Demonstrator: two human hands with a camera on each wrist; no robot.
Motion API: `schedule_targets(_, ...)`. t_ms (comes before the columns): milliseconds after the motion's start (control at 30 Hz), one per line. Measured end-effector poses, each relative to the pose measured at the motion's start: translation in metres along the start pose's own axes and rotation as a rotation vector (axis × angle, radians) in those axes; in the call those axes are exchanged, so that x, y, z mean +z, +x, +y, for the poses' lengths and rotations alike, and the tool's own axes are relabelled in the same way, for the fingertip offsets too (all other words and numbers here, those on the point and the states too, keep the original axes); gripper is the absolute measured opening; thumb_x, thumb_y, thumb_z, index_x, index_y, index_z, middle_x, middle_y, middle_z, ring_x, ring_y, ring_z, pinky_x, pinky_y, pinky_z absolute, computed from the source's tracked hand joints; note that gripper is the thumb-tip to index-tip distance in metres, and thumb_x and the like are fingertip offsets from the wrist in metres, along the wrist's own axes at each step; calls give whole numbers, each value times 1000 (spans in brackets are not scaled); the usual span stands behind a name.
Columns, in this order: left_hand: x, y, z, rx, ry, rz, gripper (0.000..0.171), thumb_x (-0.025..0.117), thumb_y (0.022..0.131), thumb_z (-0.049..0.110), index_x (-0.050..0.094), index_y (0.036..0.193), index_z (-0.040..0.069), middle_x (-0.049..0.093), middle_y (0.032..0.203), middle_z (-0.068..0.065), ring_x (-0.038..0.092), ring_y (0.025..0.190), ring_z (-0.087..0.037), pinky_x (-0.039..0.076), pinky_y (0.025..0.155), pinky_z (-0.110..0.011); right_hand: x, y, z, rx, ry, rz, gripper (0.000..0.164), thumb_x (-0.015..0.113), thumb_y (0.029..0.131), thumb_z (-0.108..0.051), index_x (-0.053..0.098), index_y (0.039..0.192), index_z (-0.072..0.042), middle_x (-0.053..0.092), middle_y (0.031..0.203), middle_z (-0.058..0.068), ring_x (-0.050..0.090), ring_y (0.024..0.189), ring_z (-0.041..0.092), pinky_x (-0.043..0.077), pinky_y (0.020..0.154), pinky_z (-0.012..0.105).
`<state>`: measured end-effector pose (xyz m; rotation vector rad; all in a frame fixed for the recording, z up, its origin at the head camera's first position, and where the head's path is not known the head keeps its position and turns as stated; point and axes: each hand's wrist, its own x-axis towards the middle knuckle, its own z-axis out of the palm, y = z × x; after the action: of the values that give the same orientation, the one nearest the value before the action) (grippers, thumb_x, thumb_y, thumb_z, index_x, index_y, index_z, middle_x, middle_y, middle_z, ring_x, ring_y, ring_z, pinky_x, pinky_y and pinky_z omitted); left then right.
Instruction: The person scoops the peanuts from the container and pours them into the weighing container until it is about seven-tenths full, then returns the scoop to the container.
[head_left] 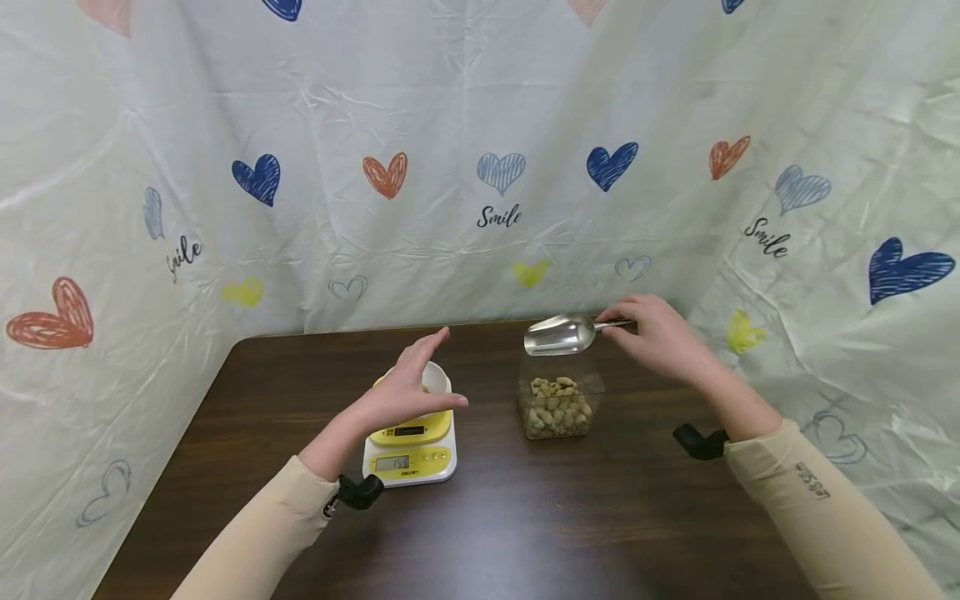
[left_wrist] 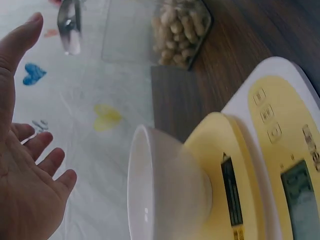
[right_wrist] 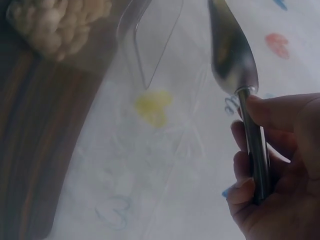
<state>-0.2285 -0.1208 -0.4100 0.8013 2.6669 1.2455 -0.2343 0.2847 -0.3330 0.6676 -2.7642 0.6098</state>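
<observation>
My right hand (head_left: 652, 337) grips the handle of a shiny metal scoop (head_left: 562, 335), its fingers and thumb wrapped round it in the right wrist view. The scoop's bowl hangs above a clear square container (head_left: 527, 423) partly filled with peanuts in their shells (head_left: 558, 408). No peanuts can be made out in the scoop. My left hand (head_left: 408, 387) hovers over a white bowl (left_wrist: 175, 185), fingers and thumb spread apart and holding nothing. The bowl stands on a yellow and white kitchen scale (head_left: 412, 467); a little of its contents shows past the hand.
The dark wooden table (head_left: 495, 517) reaches back to a white curtain (head_left: 435, 100) printed with hearts and "Smile". The scale's lit display (head_left: 392, 462) faces the front of the table, its digits hard to read. Container and scale stand apart, with bare wood between.
</observation>
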Motion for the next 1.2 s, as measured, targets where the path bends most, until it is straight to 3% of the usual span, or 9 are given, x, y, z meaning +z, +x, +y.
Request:
schedule_targets(100,8,7,7,29,-5,-11,113,82,79,62,19,165,24,28,165,7,19,152,-21,26,118,-51,-2,-2,6,-4,-31,-5,15,70,99,-13,77,111,-10,70,109,7,59,105,33,45,90,53)
schedule_targets(233,21,17,15,31,-7,-45,114,81,79,63,17,165,25,25,165,6,16,153,-22,24,119,-50,-3,-4,11,-6,-82,-29,14,71,98,-13,77,110,-10,69,106,8,59,104,34,44,90,53)
schedule_targets(367,39,28,21,20,-5,-90,114,80,79,64,14,166,29,21,167,6,12,155,-22,22,120,-51,-4,-4,11,-25,-129,-78,14,71,98,-13,78,109,-10,69,105,8,58,105,35,44,90,54)
schedule_targets(667,76,56,26,0,-4,-159,117,80,81,61,11,166,21,17,169,-5,11,155,-23,22,120,-48,8,-1,8,-71,-175,-130,15,74,93,-5,78,107,-9,68,104,7,57,104,34,46,87,51)
schedule_targets(1200,99,72,26,-59,-59,-185,120,82,81,57,3,166,25,11,170,-6,11,155,-20,25,119,-47,22,4,6,-265,-344,-44,19,79,85,0,79,102,-8,66,98,7,57,94,32,50,78,46)
